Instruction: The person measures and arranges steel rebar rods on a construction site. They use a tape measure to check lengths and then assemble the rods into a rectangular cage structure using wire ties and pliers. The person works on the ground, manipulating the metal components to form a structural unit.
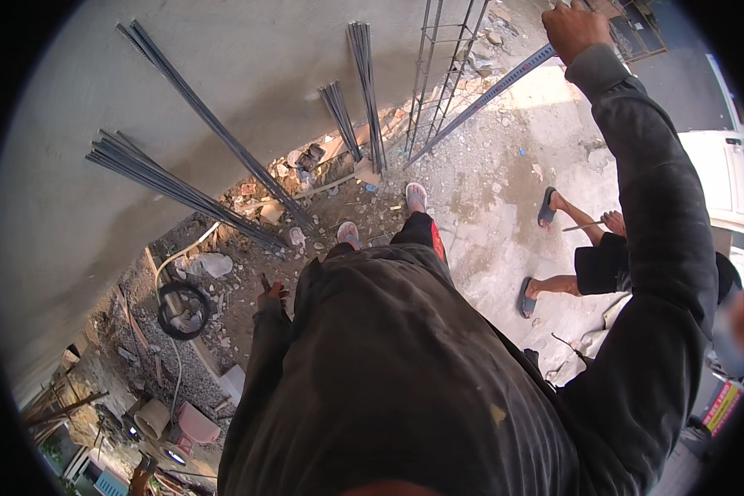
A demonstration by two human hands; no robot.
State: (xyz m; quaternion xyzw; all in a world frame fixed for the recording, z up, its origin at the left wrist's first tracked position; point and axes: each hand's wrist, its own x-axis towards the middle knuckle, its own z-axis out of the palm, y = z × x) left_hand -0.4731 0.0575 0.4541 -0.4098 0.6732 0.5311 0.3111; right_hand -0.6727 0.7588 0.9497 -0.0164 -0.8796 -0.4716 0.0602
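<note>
My right hand (577, 33) is raised far out to the upper right, its fingers closed on a tape measure. The tape's pale blade (496, 89) runs straight from that hand down to the ground, ending beside the foot of a tied rebar cage (435, 78). My left hand (274, 295) hangs low at my left side with its fingers curled. A small dark, thin thing shows at its fingertips, too small to name. The rest of the tape measure is hidden inside my right hand.
Bundles of rebar (182, 194) lean on the grey wall (74, 74). A coiled black hose (183, 311) and rubble lie to the left. At right a person in sandals (546, 207) holds a thin rod, near a white vehicle (711, 169).
</note>
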